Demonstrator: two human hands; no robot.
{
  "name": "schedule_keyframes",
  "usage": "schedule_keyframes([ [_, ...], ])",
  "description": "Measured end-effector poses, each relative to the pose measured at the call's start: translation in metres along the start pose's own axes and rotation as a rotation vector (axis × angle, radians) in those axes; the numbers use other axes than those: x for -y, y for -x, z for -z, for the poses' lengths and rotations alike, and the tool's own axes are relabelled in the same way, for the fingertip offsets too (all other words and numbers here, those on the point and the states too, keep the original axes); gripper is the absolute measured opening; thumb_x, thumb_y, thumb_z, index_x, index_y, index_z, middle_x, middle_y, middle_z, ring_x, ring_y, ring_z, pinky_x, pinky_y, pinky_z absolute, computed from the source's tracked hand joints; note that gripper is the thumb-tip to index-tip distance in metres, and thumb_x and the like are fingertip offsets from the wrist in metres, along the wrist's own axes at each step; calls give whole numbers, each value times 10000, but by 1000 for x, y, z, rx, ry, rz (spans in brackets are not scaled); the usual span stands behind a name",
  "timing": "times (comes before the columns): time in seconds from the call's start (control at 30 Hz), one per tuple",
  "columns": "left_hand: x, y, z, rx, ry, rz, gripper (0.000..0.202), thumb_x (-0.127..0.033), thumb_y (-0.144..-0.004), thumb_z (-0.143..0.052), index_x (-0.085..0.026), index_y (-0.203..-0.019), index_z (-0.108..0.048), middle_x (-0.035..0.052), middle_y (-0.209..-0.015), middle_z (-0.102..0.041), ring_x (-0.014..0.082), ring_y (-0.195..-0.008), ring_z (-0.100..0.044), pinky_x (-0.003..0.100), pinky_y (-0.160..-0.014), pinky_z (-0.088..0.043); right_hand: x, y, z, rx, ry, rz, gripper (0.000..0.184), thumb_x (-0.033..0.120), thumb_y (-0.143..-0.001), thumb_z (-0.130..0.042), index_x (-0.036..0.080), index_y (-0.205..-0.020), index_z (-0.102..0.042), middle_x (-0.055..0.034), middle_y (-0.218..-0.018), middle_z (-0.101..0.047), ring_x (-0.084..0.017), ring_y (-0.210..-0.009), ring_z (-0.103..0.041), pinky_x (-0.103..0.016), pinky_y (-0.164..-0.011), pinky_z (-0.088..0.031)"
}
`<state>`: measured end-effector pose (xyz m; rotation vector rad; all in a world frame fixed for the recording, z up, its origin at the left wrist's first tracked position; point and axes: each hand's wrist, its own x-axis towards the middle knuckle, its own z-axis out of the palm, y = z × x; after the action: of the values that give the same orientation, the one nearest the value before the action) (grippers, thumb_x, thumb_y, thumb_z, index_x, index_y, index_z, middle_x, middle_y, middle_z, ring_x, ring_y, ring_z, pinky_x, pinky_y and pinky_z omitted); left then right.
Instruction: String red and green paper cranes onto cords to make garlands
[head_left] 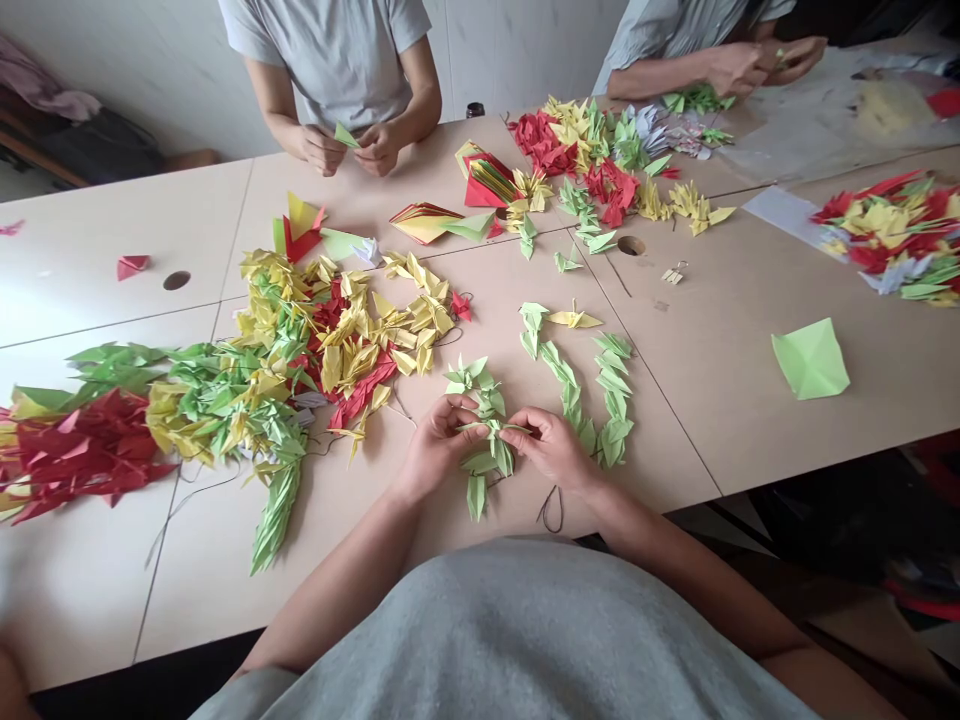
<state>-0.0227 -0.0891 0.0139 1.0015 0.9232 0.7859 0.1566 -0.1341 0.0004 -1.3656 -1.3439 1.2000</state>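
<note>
My left hand [441, 447] and my right hand [553, 448] face each other near the table's front edge. Between their pinched fingertips is a light green origami crane [496, 428], one side in each hand. Around it runs a strand of green folded cranes [480, 376], partly hidden by my fingers. Right of it curves another strand of green cranes [616, 385], its lower part close to my right hand. A single yellow crane [574, 319] sits at the top of this curve. A dark cord loop [553, 512] lies below my right hand.
Heaped yellow, red and green cranes [330, 330] cover the left of the table [697, 390]. More piles [896, 235] lie right and at the back. A green paper square [811, 358] lies right. Across the table, two people's hands [375, 150] fold or handle paper.
</note>
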Motion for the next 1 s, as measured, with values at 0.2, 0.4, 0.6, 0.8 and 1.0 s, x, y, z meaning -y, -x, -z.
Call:
schedule_keyframes([
  [0.2, 2, -2, 2, 8, 66, 10, 352, -293, -695, -841, -176, -908, -587, -45, -678, -637, 79, -599, -571, 196, -597, -451, 0, -1, 0, -9, -10, 12, 315, 488, -857, -618, 210, -714, -581, 21, -594, -546, -124, -545, -480, -248, -501, -388],
  [0.4, 5, -5, 9, -30, 158, 34, 353, -274, -677, -854, -183, -912, -606, -52, -657, -639, 72, -592, -561, 188, -601, -439, -5, 0, 1, -18, -37, -28, 327, 504, -875, -597, 210, -735, -578, 34, -568, -521, -115, -507, -473, -243, -480, -389],
  [0.6, 2, -7, 11, -91, 195, 64, 379, -295, -634, -873, -179, -879, -608, -43, -648, -640, 82, -578, -566, 195, -584, -447, -8, 1, 3, -21, -42, 19, 283, 458, -916, -566, 211, -778, -573, 35, -575, -521, -117, -514, -499, -241, -487, -421],
  [0.8, 1, -6, 7, -147, 195, 64, 389, -321, -639, -864, -186, -885, -594, -52, -690, -614, 79, -620, -577, 191, -609, -502, -13, 5, -9, -51, 247, 264, 185, 351, -879, -657, 201, -964, -592, -65, -944, -641, -153, -702, -607, -285, -616, -521],
  [1.0, 6, -4, 4, -181, 90, 57, 373, -381, -679, -823, -194, -895, -583, -52, -776, -585, 81, -658, -586, 215, -630, -548, -18, 9, -21, -60, 537, 331, 271, 193, -831, -703, 212, -1074, -584, -67, -930, -674, -202, -759, -652, -338, -705, -536],
])
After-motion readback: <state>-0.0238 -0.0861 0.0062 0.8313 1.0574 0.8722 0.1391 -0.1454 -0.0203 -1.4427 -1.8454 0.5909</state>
